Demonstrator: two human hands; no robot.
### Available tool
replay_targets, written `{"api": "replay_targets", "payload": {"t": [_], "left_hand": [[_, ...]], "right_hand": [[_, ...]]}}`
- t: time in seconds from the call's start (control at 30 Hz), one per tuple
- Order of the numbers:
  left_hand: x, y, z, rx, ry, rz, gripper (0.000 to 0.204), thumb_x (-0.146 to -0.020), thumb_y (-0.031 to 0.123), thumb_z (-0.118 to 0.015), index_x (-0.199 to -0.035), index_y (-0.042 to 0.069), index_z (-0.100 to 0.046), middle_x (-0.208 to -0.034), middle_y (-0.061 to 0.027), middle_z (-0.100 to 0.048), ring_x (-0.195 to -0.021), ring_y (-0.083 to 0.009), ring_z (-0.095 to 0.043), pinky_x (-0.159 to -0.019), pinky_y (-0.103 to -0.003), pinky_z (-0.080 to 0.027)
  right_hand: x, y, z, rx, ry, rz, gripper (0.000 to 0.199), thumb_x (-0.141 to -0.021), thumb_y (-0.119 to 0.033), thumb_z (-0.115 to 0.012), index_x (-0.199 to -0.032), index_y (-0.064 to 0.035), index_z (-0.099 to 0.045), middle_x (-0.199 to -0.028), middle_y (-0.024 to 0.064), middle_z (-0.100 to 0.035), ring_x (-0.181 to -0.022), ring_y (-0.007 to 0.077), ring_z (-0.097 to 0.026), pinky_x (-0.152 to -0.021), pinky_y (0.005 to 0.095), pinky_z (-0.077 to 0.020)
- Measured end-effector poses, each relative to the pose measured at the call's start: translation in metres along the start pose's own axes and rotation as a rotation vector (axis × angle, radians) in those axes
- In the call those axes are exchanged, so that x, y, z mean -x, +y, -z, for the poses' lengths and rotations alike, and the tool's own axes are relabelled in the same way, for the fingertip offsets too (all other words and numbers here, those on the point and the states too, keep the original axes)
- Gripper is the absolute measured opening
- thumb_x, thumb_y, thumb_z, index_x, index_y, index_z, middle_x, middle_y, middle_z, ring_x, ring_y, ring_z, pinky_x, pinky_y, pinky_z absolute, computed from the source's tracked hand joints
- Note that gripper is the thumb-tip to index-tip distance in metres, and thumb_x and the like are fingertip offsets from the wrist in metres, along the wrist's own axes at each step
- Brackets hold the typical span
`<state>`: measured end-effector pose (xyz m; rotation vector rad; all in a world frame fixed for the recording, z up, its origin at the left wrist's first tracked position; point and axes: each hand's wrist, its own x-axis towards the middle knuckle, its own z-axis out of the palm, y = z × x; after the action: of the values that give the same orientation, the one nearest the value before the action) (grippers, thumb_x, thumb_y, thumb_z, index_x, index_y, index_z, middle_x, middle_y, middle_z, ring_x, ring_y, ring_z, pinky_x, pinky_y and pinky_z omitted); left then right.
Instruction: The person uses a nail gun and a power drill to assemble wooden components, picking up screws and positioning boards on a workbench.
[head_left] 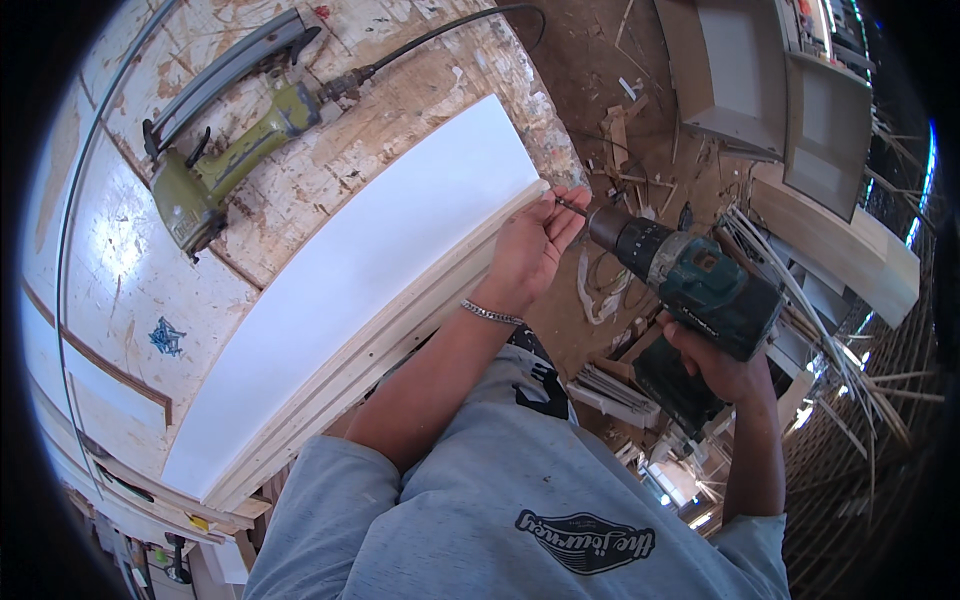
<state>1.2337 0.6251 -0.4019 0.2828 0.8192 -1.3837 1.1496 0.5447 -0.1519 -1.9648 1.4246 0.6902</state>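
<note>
Closest to us is our own grey printed shirt (520, 500), filling the lower middle of the view, with both bare forearms reaching up from it. Beyond it stretches the big scarred, paint-splashed work surface (130, 250), and across that lies a long white board (370, 270) with pale wooden strips stacked along its near edge, the whole running from lower left to upper right. Off to the right we see the dirt floor (590, 70) littered with offcuts, and white cabinet boxes (790, 90) standing further back. At the upper left of the surface rests a yellow-green pneumatic nail gun (215, 150), its hose trailing away toward the top. Our right hand (715, 365) is closed around the grip of a dark green cordless drill (690, 285), held level off the edge of the surface with its bit aimed at the end of the board. Our left hand (530, 255), a metal bracelet at the wrist, sits at that end of the board, its fingers pinched loosely around the thin bit just beside the wood.
</note>
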Motion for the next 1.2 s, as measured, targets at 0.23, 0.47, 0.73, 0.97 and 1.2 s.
{"api": "replay_targets", "payload": {"t": [0.23,0.47,0.73,0.97,1.2], "left_hand": [[0.000,-0.001,0.000,-0.006,-0.001,-0.016,0.023,-0.107,0.012,-0.036,-0.118,0.001,-0.053,-0.123,-0.0136,-0.065,-0.115,-0.0180,-0.064,-0.094,-0.028,-0.053],[-0.004,-0.002,-0.001,0.003,0.015,-0.033,0.026,-0.107,0.013,-0.032,-0.116,0.000,-0.053,-0.119,-0.0147,-0.066,-0.112,-0.0207,-0.066,-0.091,-0.029,-0.056],[-0.002,0.001,-0.001,0.044,0.021,-0.003,0.024,-0.107,0.014,-0.033,-0.111,0.003,-0.053,-0.118,-0.0140,-0.067,-0.113,-0.0206,-0.065,-0.091,-0.029,-0.054],[0.002,0.004,-0.001,0.053,0.000,0.020,0.026,-0.106,0.012,-0.033,-0.116,-0.002,-0.052,-0.123,-0.0201,-0.063,-0.114,-0.0263,-0.064,-0.098,-0.034,-0.053],[0.059,0.012,0.002,-0.753,0.119,-0.147,0.027,-0.104,0.021,-0.046,-0.109,-0.002,-0.059,-0.105,-0.0130,-0.068,-0.090,-0.0207,-0.065,-0.082,-0.034,-0.053]], "right_hand": [[0.000,0.000,0.000,0.048,-0.012,0.062,0.018,-0.085,-0.011,-0.071,-0.100,-0.0026,-0.067,-0.071,-0.0001,-0.061,-0.050,0.0070,-0.050,-0.048,0.0256,-0.0400],[-0.002,0.005,0.004,0.155,-0.057,0.034,0.026,-0.086,-0.022,-0.072,-0.106,-0.0064,-0.067,-0.084,0.0034,-0.063,-0.068,0.0142,-0.056,-0.062,0.0301,-0.0436],[-0.004,-0.006,0.006,0.235,-0.120,-0.138,0.041,-0.086,-0.037,-0.072,-0.117,-0.0111,-0.066,-0.113,0.0125,-0.069,-0.104,0.0289,-0.066,-0.091,0.0394,-0.0505],[-0.003,0.006,0.002,0.258,-0.055,0.065,0.034,-0.086,-0.033,-0.072,-0.110,-0.0094,-0.067,-0.096,0.0083,-0.065,-0.087,0.0233,-0.062,-0.078,0.0362,-0.0482],[-0.009,0.005,0.006,0.293,0.050,0.196,0.037,-0.083,-0.038,-0.073,-0.106,-0.0102,-0.069,-0.077,0.0072,-0.067,-0.069,0.0182,-0.064,-0.067,0.0352,-0.0508]]}}
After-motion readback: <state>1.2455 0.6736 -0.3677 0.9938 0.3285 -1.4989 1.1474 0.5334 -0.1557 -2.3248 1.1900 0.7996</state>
